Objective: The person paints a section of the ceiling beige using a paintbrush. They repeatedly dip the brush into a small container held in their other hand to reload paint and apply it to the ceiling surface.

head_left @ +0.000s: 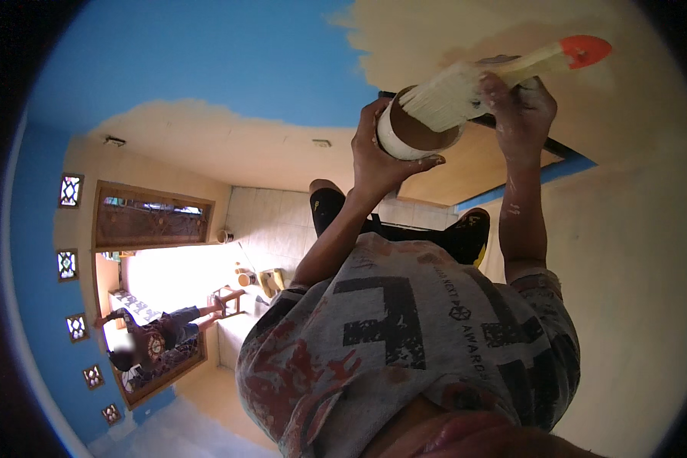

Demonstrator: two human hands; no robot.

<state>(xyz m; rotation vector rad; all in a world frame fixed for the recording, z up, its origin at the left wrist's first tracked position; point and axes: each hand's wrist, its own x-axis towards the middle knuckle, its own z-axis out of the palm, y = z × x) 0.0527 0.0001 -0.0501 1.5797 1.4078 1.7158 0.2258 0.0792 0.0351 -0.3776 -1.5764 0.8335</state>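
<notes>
My left hand (378,156) is wrapped round a round, pale pot (399,146), its mouth tipped toward me and its inside brownish. A wide paintbrush (538,65) with an orange-red handle end is gripped in my right hand (523,111). Thick whitish paint coats the brush's bristles, which lie over the pot's mouth and far rim. Whether their tips touch paint inside cannot be seen. Whitish smears mark my right hand and forearm.
Blue wall (237,61) meets cream paint along a ragged edge. Beyond my hands is a wooden panel (466,164) with blue edging. At left, another person (156,336) is on a small stool (229,300) by a bright doorway; a bucket (246,278) stands on the tiled floor.
</notes>
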